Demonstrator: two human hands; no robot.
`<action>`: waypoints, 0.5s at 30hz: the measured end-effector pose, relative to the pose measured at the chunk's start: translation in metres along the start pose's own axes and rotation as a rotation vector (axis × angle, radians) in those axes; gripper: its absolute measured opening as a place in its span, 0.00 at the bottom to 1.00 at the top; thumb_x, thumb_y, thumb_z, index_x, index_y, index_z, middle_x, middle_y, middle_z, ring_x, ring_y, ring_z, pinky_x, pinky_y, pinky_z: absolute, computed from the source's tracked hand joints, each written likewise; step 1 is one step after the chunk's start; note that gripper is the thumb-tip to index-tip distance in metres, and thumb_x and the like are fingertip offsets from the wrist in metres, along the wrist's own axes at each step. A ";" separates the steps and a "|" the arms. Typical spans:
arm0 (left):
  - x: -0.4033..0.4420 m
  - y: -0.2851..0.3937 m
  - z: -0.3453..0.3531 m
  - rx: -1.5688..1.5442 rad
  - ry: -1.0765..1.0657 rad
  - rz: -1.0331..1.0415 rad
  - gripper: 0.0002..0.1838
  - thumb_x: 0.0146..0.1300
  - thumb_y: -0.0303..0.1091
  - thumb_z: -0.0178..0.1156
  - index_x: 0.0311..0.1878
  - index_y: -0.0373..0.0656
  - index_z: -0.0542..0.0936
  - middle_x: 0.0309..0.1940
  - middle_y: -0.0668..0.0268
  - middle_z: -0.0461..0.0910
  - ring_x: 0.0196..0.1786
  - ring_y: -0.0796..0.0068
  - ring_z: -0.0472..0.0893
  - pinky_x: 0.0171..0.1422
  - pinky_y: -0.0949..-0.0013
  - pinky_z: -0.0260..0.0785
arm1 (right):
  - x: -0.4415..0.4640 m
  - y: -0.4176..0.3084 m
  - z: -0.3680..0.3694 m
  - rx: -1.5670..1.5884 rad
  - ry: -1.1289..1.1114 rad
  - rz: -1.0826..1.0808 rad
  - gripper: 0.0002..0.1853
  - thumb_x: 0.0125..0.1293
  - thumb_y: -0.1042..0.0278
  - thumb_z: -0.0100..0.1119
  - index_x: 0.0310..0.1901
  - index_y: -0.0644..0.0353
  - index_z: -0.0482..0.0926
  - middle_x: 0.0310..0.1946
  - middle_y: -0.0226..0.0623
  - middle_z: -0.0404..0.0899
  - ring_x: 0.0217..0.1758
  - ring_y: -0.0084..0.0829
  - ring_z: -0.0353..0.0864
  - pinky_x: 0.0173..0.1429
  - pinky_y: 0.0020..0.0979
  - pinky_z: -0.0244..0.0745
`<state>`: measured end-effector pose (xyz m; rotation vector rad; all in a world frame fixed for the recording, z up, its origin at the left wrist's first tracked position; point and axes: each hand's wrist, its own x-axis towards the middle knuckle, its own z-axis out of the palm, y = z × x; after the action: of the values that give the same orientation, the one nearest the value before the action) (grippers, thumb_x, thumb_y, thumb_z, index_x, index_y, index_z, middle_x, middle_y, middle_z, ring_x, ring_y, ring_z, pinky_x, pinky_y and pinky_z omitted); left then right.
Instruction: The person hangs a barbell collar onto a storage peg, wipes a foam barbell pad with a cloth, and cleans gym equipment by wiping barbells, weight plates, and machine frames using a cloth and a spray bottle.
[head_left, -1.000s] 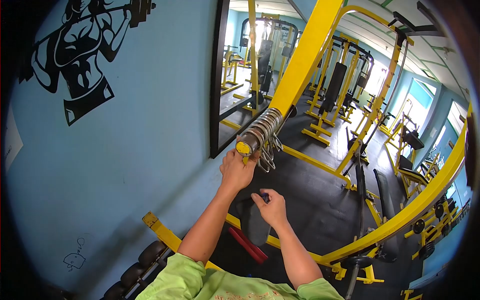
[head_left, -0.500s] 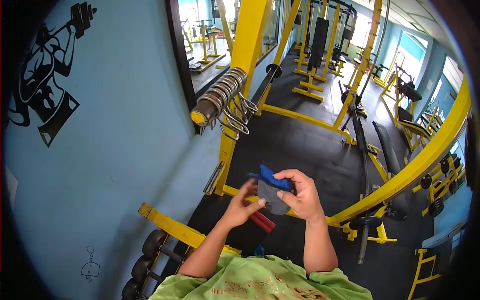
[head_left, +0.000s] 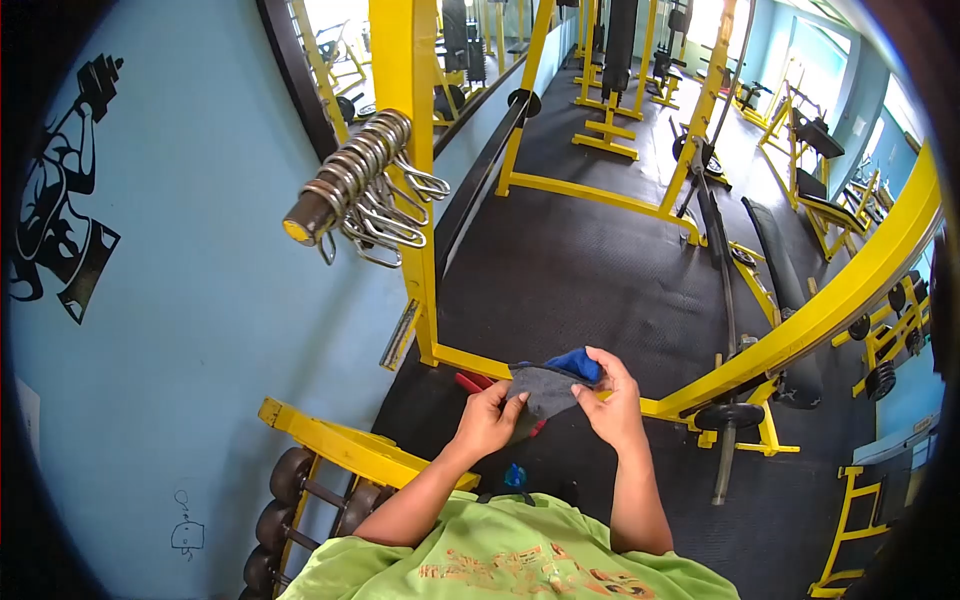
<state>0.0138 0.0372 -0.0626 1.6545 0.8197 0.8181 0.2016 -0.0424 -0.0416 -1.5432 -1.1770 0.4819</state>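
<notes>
A grey cloth (head_left: 545,393) with a blue part (head_left: 573,366) along its upper right is stretched between my two hands. My left hand (head_left: 487,420) pinches its left side between thumb and fingers. On the right side, my right hand (head_left: 612,398) grips the cloth near the blue part, thumb in front. Beyond them at upper left, several metal spring clips (head_left: 365,165) hang on a short bar with a yellow end (head_left: 300,228), apart from both hands. Part of a red object (head_left: 473,382) shows behind the cloth.
A yellow upright (head_left: 405,90) stands by the blue wall at left. Dumbbells (head_left: 290,475) sit on a rack at lower left. A curved yellow beam (head_left: 840,310) crosses at right, near a barbell end with a black plate (head_left: 729,416). More gym machines stand behind.
My left hand left the clip bar, came down to the cloth and now holds it. The cloth is raised and spread between both hands. The view has shifted, moving the clips leftward.
</notes>
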 end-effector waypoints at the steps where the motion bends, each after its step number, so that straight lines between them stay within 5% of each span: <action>1: 0.001 0.002 0.005 0.102 0.001 -0.075 0.09 0.63 0.34 0.64 0.39 0.38 0.78 0.29 0.63 0.78 0.34 0.79 0.75 0.40 0.72 0.69 | -0.005 0.014 -0.005 0.002 -0.007 0.003 0.29 0.54 0.85 0.65 0.59 0.64 0.71 0.44 0.33 0.77 0.44 0.21 0.77 0.47 0.22 0.73; 3: 0.005 -0.002 0.016 0.214 0.003 -0.159 0.09 0.60 0.33 0.67 0.37 0.39 0.78 0.31 0.64 0.78 0.34 0.80 0.74 0.40 0.72 0.69 | -0.016 0.044 -0.012 0.025 -0.036 0.172 0.32 0.53 0.85 0.65 0.61 0.64 0.69 0.47 0.35 0.77 0.44 0.21 0.77 0.44 0.21 0.73; 6: 0.011 -0.017 0.045 0.250 0.154 0.200 0.18 0.51 0.31 0.73 0.27 0.40 0.68 0.23 0.65 0.68 0.26 0.71 0.69 0.34 0.70 0.66 | -0.034 0.079 -0.021 0.060 -0.107 0.279 0.40 0.50 0.85 0.68 0.67 0.64 0.62 0.50 0.38 0.75 0.49 0.24 0.76 0.43 0.21 0.75; 8: 0.011 -0.021 0.059 0.252 0.071 0.096 0.18 0.52 0.31 0.72 0.28 0.40 0.68 0.24 0.65 0.69 0.27 0.71 0.69 0.33 0.69 0.66 | -0.046 0.104 -0.017 0.198 -0.065 0.403 0.47 0.50 0.85 0.69 0.71 0.65 0.54 0.57 0.44 0.71 0.53 0.29 0.75 0.42 0.24 0.77; 11: 0.007 -0.027 0.089 0.198 -0.085 -0.154 0.15 0.52 0.30 0.71 0.30 0.41 0.70 0.25 0.62 0.72 0.28 0.65 0.73 0.34 0.66 0.67 | -0.071 0.179 0.009 0.433 0.175 0.643 0.44 0.55 0.82 0.67 0.71 0.66 0.52 0.62 0.48 0.65 0.48 0.31 0.77 0.41 0.23 0.77; 12: 0.003 -0.041 0.103 0.267 -0.130 -0.084 0.14 0.53 0.31 0.71 0.32 0.40 0.72 0.27 0.61 0.74 0.30 0.62 0.74 0.35 0.64 0.68 | -0.075 0.181 0.020 0.416 0.259 0.814 0.36 0.62 0.74 0.62 0.70 0.65 0.56 0.57 0.48 0.72 0.50 0.34 0.79 0.51 0.32 0.79; 13: -0.003 -0.055 0.118 0.330 -0.183 -0.019 0.14 0.53 0.31 0.70 0.33 0.40 0.73 0.29 0.59 0.76 0.32 0.58 0.76 0.36 0.63 0.69 | -0.094 0.204 0.025 0.414 0.265 0.877 0.36 0.62 0.74 0.62 0.70 0.65 0.56 0.57 0.48 0.72 0.50 0.34 0.79 0.51 0.32 0.79; 15: -0.015 -0.081 0.145 0.331 -0.401 -0.052 0.16 0.57 0.34 0.66 0.45 0.38 0.76 0.44 0.55 0.78 0.50 0.53 0.77 0.55 0.60 0.70 | -0.143 0.275 0.046 0.944 0.083 0.953 0.22 0.69 0.63 0.53 0.62 0.61 0.67 0.51 0.39 0.76 0.47 0.34 0.79 0.51 0.38 0.79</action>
<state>0.1190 -0.0324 -0.1721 1.9936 0.7341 0.3022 0.2207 -0.1220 -0.3434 -1.1377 0.0194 1.3449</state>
